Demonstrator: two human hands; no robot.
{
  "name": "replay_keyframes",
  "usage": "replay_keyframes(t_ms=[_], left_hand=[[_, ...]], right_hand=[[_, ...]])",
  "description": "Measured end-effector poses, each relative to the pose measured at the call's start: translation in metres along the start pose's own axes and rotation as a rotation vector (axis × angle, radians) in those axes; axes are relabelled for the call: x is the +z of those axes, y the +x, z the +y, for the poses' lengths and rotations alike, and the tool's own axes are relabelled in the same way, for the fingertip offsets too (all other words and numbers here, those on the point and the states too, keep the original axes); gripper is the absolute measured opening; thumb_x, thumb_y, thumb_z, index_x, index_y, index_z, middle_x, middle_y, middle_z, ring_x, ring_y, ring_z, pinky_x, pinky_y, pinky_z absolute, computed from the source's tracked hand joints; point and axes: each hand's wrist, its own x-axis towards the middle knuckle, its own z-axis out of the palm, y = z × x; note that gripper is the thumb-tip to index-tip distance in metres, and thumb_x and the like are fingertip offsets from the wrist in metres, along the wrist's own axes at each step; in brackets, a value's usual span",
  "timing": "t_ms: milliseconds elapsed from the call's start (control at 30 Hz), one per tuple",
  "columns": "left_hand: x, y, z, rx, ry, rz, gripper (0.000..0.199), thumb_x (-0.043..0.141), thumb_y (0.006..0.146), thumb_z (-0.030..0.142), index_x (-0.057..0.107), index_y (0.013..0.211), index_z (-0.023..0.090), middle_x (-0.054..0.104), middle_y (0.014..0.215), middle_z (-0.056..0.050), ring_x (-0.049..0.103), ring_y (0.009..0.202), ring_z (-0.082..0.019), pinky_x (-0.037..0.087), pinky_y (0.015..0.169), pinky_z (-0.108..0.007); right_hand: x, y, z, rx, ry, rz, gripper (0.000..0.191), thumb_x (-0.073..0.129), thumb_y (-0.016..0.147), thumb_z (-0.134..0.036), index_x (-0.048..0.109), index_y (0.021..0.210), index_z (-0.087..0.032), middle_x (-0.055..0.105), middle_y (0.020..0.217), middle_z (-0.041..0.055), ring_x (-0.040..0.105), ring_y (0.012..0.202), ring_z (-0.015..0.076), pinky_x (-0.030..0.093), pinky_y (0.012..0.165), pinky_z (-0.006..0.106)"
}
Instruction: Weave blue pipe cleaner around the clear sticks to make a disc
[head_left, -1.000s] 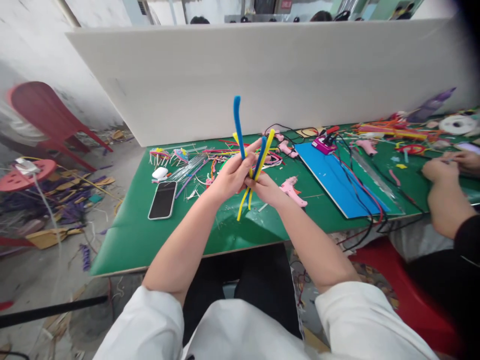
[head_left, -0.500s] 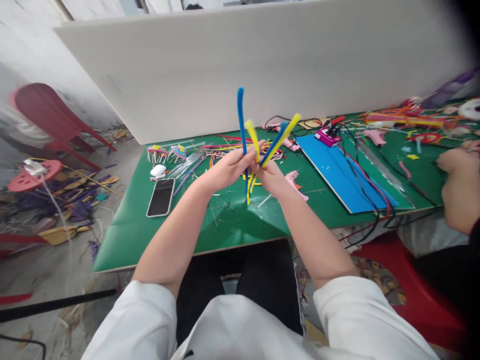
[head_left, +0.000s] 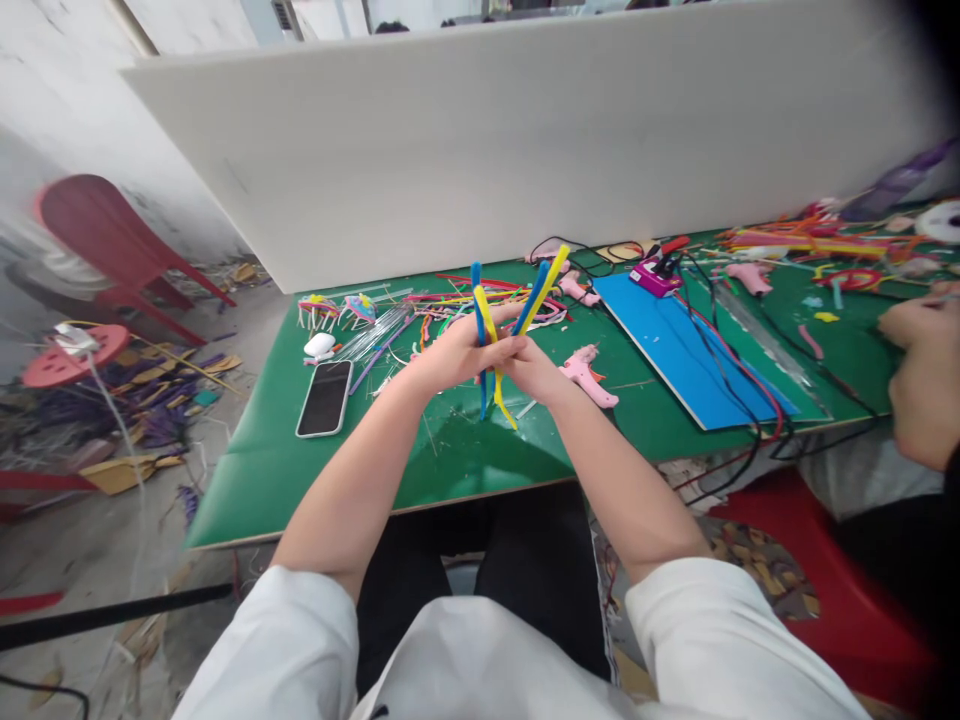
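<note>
Blue and yellow pipe cleaners cross between my two hands over the middle of the green table (head_left: pixel 262 460). My left hand (head_left: pixel 459 352) is closed around a blue pipe cleaner (head_left: pixel 476 272) and a yellow one (head_left: pixel 484 308), their lower ends sticking out below the fingers. Close against it, my right hand (head_left: pixel 534 372) grips another blue and yellow pair, the yellow pipe cleaner (head_left: pixel 553 270) slanting up to the right. Fingers overlap where the hands meet, so the exact crossing of the strands is hidden.
Behind my hands lie loose coloured pipe cleaners (head_left: pixel 442 298). A phone (head_left: pixel 325 398) and small white case (head_left: pixel 319 345) are left; a pink glue gun (head_left: pixel 589 375), blue board (head_left: pixel 686 350) and purple power strip (head_left: pixel 654 276) are right. A co-worker's hand (head_left: pixel 922 318) rests far right.
My hands and the pipe cleaners have come down slightly. The tall blue pipe cleaner on the left now sticks up much less above my fingers, and the right pair has shifted left.
</note>
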Motion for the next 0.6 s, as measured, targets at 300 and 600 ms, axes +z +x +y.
replay_keyframes(t_ms=[300,600], left_hand=[[0.008,0.000,0.011,-0.154,-0.033,-0.078,0.031,0.045,0.089,0.037,0.068,0.095,0.017,0.068,0.077,-0.004,0.061,0.056,-0.012,0.052,0.057,-0.026],[0.008,0.004,0.021,-0.057,-0.304,0.281,0.036,0.066,0.075,0.040,0.064,0.102,0.017,0.070,0.082,-0.005,0.065,0.061,-0.014,0.051,0.049,-0.021]], right_hand=[[-0.001,-0.009,0.009,0.028,0.102,-0.216,0.029,0.068,0.071,-0.043,0.065,0.084,-0.018,0.066,0.072,0.0033,0.064,0.076,0.0199,0.054,0.075,0.037],[0.005,0.008,0.005,-0.091,0.120,-0.015,0.033,0.069,0.069,-0.044,0.055,0.085,-0.018,0.060,0.066,-0.0035,0.059,0.062,0.0118,0.052,0.063,0.027]])
